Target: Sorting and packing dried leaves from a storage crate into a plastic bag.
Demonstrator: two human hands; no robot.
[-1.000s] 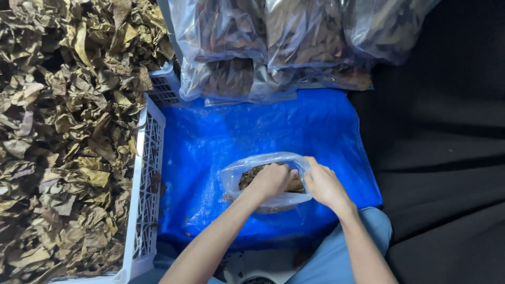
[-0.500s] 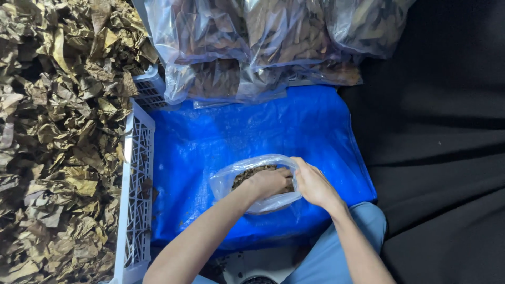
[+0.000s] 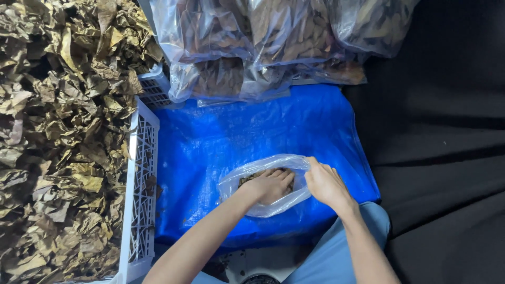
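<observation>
Left hand [image 3: 271,185] sits curled inside the clear bag [image 3: 263,208] on dried leaves; right hand [image 3: 324,183] pinches its rim, thin plastic could tear, spilling leaves

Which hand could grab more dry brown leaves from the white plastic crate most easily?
Probably the left hand. It sits inside the clear plastic bag on the side nearer the white plastic crate of dry brown leaves. The right hand grips the bag's rim, farther away.

Left hand [image 3: 271,185] fingertips hidden inside clear bag [image 3: 263,206]; bag contents unclear.
</observation>
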